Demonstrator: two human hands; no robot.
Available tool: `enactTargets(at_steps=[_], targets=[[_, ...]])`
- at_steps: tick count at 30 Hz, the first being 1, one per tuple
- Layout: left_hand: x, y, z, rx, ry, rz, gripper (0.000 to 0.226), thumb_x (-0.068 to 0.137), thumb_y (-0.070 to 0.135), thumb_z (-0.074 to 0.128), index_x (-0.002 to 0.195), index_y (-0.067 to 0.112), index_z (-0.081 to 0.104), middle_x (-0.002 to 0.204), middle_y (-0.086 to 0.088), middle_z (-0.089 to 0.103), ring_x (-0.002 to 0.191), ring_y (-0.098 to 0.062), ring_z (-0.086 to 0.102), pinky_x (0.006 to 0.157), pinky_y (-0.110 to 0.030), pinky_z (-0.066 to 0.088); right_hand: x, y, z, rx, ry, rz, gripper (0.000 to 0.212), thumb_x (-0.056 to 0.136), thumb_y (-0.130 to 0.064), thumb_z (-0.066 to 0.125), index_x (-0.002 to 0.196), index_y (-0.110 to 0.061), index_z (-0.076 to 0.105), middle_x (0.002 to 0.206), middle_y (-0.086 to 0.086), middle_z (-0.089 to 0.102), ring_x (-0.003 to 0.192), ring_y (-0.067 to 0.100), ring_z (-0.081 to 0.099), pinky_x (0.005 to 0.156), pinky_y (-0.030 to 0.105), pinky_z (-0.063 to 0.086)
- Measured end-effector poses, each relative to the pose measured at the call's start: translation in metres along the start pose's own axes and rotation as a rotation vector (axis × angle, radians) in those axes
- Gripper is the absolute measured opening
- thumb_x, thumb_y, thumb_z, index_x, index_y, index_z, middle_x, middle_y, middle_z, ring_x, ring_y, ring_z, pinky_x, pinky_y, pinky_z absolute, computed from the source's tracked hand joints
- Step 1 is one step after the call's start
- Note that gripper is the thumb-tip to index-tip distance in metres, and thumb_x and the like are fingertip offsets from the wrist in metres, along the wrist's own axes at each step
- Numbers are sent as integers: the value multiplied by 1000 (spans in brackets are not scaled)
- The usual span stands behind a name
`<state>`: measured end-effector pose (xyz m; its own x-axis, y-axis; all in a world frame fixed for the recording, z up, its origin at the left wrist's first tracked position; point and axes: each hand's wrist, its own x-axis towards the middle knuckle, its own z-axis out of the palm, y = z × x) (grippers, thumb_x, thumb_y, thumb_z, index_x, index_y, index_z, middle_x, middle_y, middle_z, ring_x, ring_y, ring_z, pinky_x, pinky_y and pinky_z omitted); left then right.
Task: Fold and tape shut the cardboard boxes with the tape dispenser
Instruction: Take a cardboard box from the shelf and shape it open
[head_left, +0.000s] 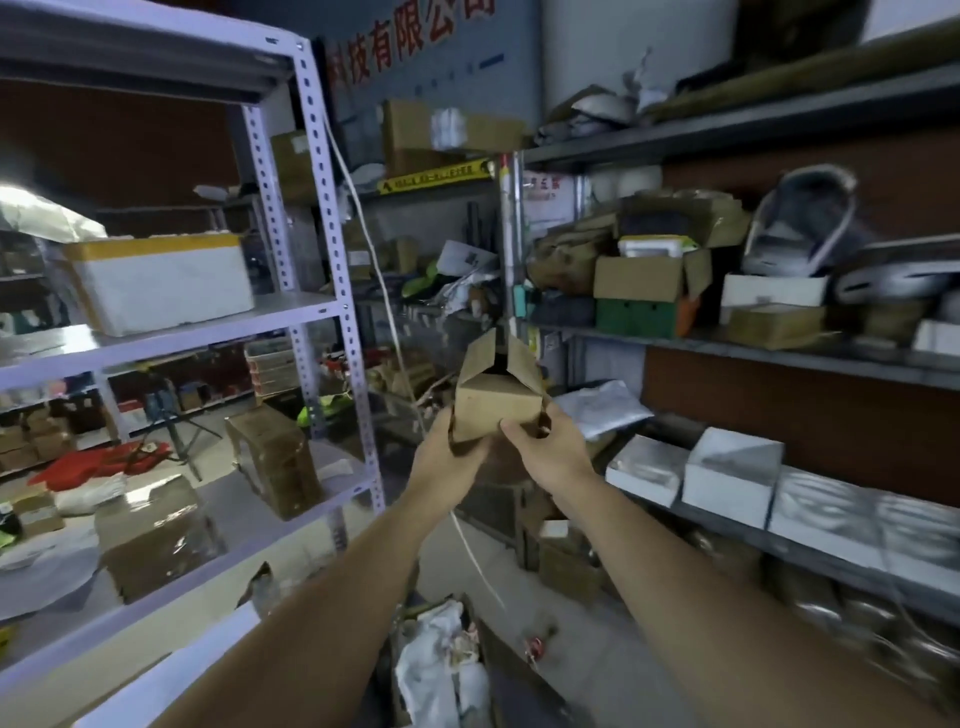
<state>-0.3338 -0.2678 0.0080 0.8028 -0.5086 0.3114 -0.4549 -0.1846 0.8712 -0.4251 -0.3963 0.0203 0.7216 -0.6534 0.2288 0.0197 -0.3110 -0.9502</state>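
Holding the cardboard box (498, 410) up at centre frame, both arms stretched forward and converging. The left hand (449, 452) curls round its lower left corner and the right hand (545, 449) clasps the lower right edge, each grip closed on cardboard. The box sits just above and between the hands, top flaps (480, 358) open and pointing up. Both hands look equally placed, so folding those flaps down looks next.
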Motion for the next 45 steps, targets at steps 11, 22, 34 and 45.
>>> enactTargets(at_steps=[11,22,34,45], targets=[[-11,43,118,-24,-342,88,51,101,31,64,146,26,42,125,11,57,110,-12,57,86,-31,47,-58,24,-108,-76,378,110,63,99,-36,68,155,-26,41,124,-14,62,110,9,62,91,25,51],[-112,123,232,-19,-694,218,59,101,38,64,152,24,38,143,0,58,128,-25,58,97,-36,49,-186,36,-235,-170,744,153,39,97,-27,68,133,-37,57,105,-20,71,95,3,68,73,22,54],[-332,240,379,-44,-1053,400,71,100,32,66,160,21,30,153,0,50,131,-25,54,98,-31,47,-422,49,-405,-224,1144,230,36,93,-26,75,126,-35,64,99,-19,74,88,0,71,82,28,60],[-530,314,479,-182,-1419,591,66,93,22,74,151,19,42,132,-3,63,125,-23,60,103,-34,49,-612,47,-480,-197,1570,309,37,93,-20,72,123,-41,64,103,-19,77,94,-1,73,93,33,60]])
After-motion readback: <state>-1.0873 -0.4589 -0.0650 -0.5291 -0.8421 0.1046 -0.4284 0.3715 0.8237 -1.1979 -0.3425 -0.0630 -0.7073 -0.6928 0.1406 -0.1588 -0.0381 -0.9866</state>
